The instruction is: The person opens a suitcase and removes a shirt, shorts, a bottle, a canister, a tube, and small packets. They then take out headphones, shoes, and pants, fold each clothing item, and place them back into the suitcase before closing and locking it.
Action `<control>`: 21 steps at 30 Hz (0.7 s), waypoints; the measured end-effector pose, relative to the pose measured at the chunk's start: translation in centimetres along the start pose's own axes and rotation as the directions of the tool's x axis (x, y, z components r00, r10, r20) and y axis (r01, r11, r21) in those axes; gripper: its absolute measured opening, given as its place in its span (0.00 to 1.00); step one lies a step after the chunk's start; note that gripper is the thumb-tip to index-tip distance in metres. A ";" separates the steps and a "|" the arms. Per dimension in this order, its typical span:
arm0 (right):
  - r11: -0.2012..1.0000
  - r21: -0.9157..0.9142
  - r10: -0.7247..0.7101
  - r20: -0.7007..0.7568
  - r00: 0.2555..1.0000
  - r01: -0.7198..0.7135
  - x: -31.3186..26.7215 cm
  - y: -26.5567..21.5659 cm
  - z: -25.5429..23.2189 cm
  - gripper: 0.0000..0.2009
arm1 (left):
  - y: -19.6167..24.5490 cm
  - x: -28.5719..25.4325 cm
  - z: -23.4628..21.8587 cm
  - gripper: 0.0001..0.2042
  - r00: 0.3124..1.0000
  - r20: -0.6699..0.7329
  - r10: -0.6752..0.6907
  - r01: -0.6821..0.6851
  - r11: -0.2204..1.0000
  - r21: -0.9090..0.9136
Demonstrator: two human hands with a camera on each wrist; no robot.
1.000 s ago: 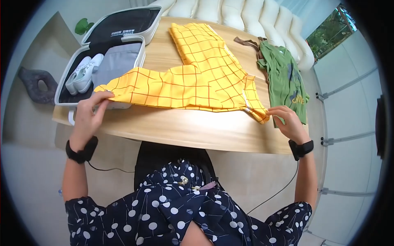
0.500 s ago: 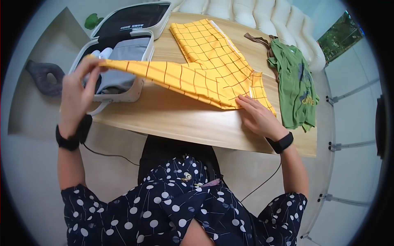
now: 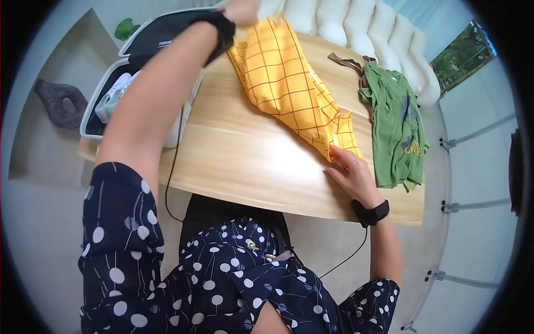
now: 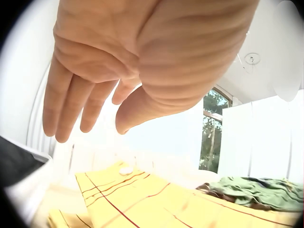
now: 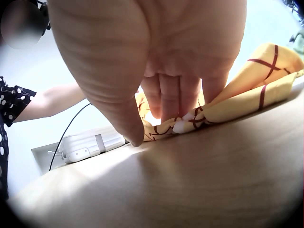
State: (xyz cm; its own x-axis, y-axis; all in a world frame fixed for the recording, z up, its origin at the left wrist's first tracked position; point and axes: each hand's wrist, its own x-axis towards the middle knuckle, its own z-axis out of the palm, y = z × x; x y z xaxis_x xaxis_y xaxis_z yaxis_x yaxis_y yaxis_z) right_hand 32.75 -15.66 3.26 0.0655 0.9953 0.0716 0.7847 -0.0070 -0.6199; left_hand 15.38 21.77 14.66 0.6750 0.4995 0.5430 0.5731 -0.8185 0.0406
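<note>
Yellow trousers [image 3: 283, 78] with a dark red check lie on the table, one leg laid over the other and the waist end at the right. At their far end is my left hand [image 3: 243, 12], partly cut off by the frame's top. The left wrist view shows this hand [image 4: 137, 61] above the cloth, fingers extended, thumb apart, nothing held. My right hand [image 3: 353, 175] rests its fingers on the near edge by the waistband [image 3: 347, 136]. In the right wrist view its fingertips touch the bunched cloth [image 5: 251, 104], while the thumb stands away from them near the tabletop.
An open suitcase [image 3: 150, 42] stands at the left with white shoes [image 3: 108, 106] inside; my left arm hides much of it. A green shirt [image 3: 392, 122] lies on the table [image 3: 233, 161] at the right, brown straps [image 3: 347, 61] beside it. White padded seating lines the far edge.
My left hand has carried the near trouser leg from the suitcase side to the far end, over the other leg, and let go. My right hand stays by the waistband, slightly lower.
</note>
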 end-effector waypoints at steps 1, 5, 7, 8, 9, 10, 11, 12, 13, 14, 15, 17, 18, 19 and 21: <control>1.000 -0.027 -0.008 -0.017 1.000 0.007 0.0 0.2 0.0 0.23 | 2.8 -1.3 0.5 0.11 0.941 0.320 -0.108 0.106 0.994 0.026; 0.990 -0.115 -0.085 -0.080 0.993 0.076 0.1 0.3 0.0 0.21 | 7.0 -7.4 3.0 0.19 0.891 0.442 0.104 -0.063 0.992 -0.108; 0.983 -0.169 -0.097 -0.111 0.989 0.078 0.3 0.1 0.0 0.15 | 8.4 -10.5 3.2 0.19 0.856 0.401 0.327 -0.251 0.940 -0.230; 0.982 -0.168 -0.101 -0.104 0.989 0.083 0.4 0.2 0.1 0.15 | 8.9 -11.6 3.3 0.19 0.857 0.403 0.320 -0.244 0.942 -0.229; 0.976 -0.208 -0.096 -0.109 0.989 0.072 0.5 0.4 0.1 0.12 | 9.5 -12.5 3.4 0.20 0.856 0.363 0.369 -0.270 0.917 -0.294; 0.967 -0.248 -0.091 -0.113 0.989 0.060 0.5 0.6 0.1 0.10 | 9.8 -13.3 3.7 0.21 0.853 0.318 0.414 -0.297 0.886 -0.357; 0.966 -0.249 -0.095 -0.108 0.990 0.066 0.6 0.8 0.0 0.10 | 9.8 -14.1 3.7 0.21 0.856 0.318 0.408 -0.291 0.888 -0.355; 0.949 -0.305 -0.116 -0.118 0.986 0.075 0.5 0.9 -0.2 0.08 | 9.5 -14.8 3.8 0.23 0.838 0.421 0.347 -0.218 0.920 -0.325; 0.930 -0.359 -0.138 -0.129 0.982 0.083 0.6 1.0 -0.3 0.06 | 9.2 -15.6 4.0 0.24 0.807 0.519 0.282 -0.148 0.947 -0.285; 0.929 -0.359 -0.142 -0.126 0.982 0.088 0.4 0.9 -0.6 0.06 | 9.0 -16.4 3.9 0.24 0.849 0.447 0.281 -0.193 0.953 -0.232; 0.937 -0.343 -0.103 -0.101 0.990 0.063 0.1 0.6 -1.0 0.06 | 8.6 -16.7 3.9 0.24 0.850 0.448 0.277 -0.191 0.955 -0.228; 0.945 -0.324 -0.063 -0.078 0.995 0.035 -0.5 0.0 -1.5 0.05 | 8.2 -16.8 3.4 0.23 0.786 0.574 0.230 -0.150 0.971 -0.185; 0.941 -0.330 -0.090 -0.039 0.995 0.072 -0.7 -0.2 -1.6 0.06 | 8.7 -16.6 2.4 0.21 0.758 0.617 0.210 -0.128 0.976 -0.175; 0.936 -0.334 -0.117 0.003 0.993 0.111 -1.0 -0.5 -1.7 0.07 | 9.3 -16.1 1.4 0.21 0.757 0.619 0.208 -0.125 0.976 -0.176; 0.936 -0.329 -0.122 0.037 0.992 0.128 -1.6 -1.3 -1.7 0.07 | 10.5 -15.2 0.1 0.20 0.742 0.649 0.165 -0.101 0.986 -0.135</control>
State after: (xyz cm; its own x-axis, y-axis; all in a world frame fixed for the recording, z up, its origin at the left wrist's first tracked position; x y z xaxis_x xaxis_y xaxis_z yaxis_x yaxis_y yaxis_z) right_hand 32.69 -17.38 5.29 -0.0538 0.9915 0.1181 0.9452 0.0887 -0.3142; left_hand 11.20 5.58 6.78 0.8975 0.4199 -0.1346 0.4338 -0.8956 0.0985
